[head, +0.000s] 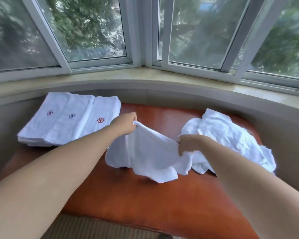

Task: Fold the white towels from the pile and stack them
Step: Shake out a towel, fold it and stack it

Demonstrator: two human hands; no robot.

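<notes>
Both my arms reach out over the brown table (162, 209). A white towel (145, 156) hangs between my hands, its lower edge drooping toward the table. My right hand (188, 144) grips one end of its top edge, fingers curled into the cloth. My left hand (126, 124) sits a little farther out and pinches the other end. Just beyond my right hand, and touching the held towel, lies the crumpled pile of towels (228, 135). Beyond and to the left of my left hand rest the folded towels (69, 123), laid overlapping, each with a small flower mark. Farthest off, the window (145, 31) curves around.
</notes>
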